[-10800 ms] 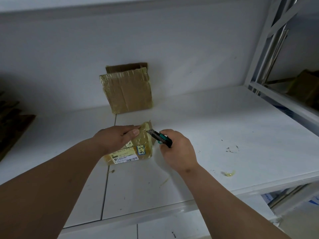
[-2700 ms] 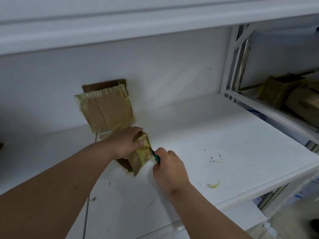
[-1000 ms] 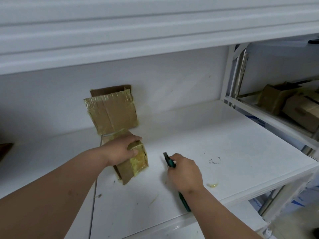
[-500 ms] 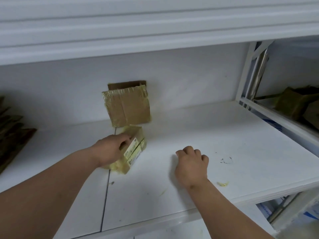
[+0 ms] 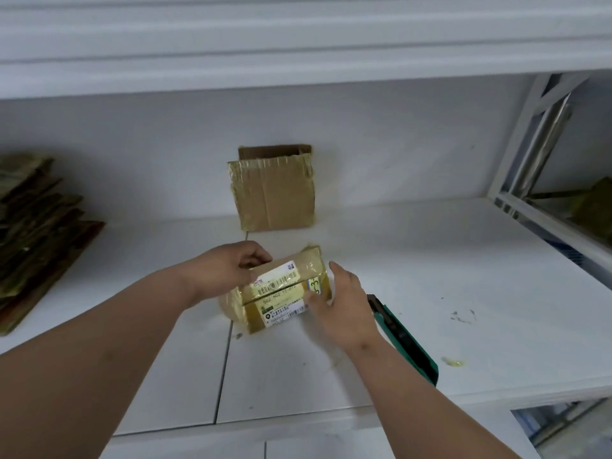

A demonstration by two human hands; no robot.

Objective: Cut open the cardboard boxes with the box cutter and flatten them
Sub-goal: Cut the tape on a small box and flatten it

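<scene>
A small taped cardboard box (image 5: pixel 281 289) with white shipping labels lies on the white shelf (image 5: pixel 430 276). My left hand (image 5: pixel 231 266) grips its far left end, fingers curled over the top edge. My right hand (image 5: pixel 341 303) is at the box's right end, fingers fairly straight and touching its labelled side. The green box cutter (image 5: pixel 404 339) lies on the shelf just right of my right wrist, held by neither hand.
A second taped box (image 5: pixel 275 193) leans upright against the back wall. Several flattened cardboard pieces (image 5: pixel 36 233) are stacked at the left. More boxes (image 5: pixel 592 210) sit in the neighbouring shelf bay at right. A yellowish tape scrap (image 5: pixel 453 362) lies near the front edge.
My right hand set the box cutter down on the shelf and moved left to the box's right end. The box has been turned so that its labels face up.
</scene>
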